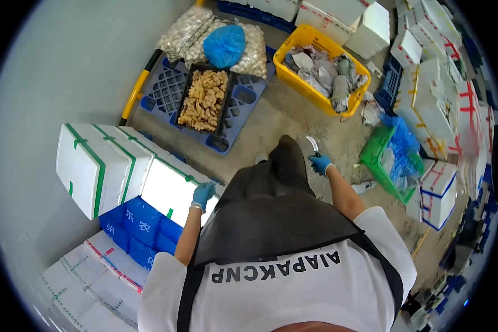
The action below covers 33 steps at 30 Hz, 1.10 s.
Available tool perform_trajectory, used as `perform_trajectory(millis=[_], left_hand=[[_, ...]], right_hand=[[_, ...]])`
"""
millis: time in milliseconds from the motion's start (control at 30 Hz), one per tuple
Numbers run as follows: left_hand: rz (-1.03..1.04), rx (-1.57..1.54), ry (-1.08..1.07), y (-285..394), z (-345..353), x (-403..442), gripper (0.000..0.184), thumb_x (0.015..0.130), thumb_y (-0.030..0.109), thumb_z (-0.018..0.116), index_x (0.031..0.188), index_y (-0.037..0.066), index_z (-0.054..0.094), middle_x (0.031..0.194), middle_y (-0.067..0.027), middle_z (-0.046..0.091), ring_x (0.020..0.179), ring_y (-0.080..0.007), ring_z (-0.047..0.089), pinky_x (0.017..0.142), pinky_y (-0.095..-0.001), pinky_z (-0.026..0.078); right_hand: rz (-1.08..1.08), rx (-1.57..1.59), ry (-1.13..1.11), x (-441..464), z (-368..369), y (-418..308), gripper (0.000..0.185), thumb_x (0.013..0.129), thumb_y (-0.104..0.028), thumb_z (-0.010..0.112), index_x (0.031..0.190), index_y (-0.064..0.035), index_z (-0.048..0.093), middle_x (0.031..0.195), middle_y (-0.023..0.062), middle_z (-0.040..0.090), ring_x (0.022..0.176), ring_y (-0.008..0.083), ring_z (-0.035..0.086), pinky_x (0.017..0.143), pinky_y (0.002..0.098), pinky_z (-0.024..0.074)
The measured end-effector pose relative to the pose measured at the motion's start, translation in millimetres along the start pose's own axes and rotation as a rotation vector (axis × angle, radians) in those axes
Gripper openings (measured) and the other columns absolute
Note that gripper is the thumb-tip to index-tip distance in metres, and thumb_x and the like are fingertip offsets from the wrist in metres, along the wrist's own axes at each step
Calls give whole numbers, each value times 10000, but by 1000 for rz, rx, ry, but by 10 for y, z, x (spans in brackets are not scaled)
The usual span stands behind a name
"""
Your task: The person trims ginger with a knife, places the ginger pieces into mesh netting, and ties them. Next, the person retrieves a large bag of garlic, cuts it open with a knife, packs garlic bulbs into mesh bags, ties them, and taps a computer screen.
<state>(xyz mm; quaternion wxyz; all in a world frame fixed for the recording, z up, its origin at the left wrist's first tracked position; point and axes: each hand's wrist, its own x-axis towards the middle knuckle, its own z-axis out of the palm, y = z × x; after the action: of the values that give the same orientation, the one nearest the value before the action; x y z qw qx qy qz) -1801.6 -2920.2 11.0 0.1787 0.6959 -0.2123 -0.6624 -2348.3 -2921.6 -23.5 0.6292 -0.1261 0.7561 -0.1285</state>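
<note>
While the blue-gloved right hand (pixel 319 164), right of centre, had its fingers closed round a curved, silver-bladed knife (pixel 312 144), I saw the blue-gloved left hand (pixel 203 195) at the edge of a closed white foam box (pixel 165 188), left of centre; whether those fingers gripped, I couldn't tell. I judged no cutting done there, with its green tape (pixel 191 179) left intact. Across the grey concrete floor (pixel 340 135), a blue plastic pallet (pixel 167 91) lay upper left, a yellow plastic crate (pixel 306 91) upper right.
</note>
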Motion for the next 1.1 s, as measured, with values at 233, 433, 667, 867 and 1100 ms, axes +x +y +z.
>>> perform_trajectory(millis=[233,433,667,867,1100], left_hand=[[47,-186,125,2011,1084,1125,471,924,446,561,1154,38,619,1124,-60,637,1012,-185,575,882,-334,421],[-360,-539,263,2270,1759,2183,675,876,629,525,1243,67,590,1330,-95,538,1237,-257,468,1016,-405,351],[-405,-506,265,3160,2672,3452,677,873,621,536,1262,68,583,1336,-101,529,1229,-275,464,1008,-401,359],[-403,-821,341,3356,3063,4993,670,867,616,552,1258,73,581,1284,-63,547,1110,-213,507,941,-343,388],[-405,-992,470,3636,3046,6353,992,818,708,526,1443,-25,286,1518,-160,280,1411,-303,246,1144,-435,174]], right_hand=[[86,150,-188,1465,-775,-1534,229,861,-291,648,967,-90,674,766,79,668,577,202,615,509,308,469],[-5,25,-295,2865,-884,-4055,232,890,-243,646,1031,-62,680,817,55,664,663,169,622,612,284,491],[-205,-133,-264,5100,-363,-6224,301,847,-268,693,959,8,651,782,83,653,699,184,631,640,306,512],[-376,-527,-80,6258,417,-7594,408,818,-429,687,841,-23,645,650,39,559,551,141,494,512,338,411],[-645,-763,-102,7694,1379,-8533,638,780,-595,677,951,19,671,808,66,637,685,168,541,645,333,444]])
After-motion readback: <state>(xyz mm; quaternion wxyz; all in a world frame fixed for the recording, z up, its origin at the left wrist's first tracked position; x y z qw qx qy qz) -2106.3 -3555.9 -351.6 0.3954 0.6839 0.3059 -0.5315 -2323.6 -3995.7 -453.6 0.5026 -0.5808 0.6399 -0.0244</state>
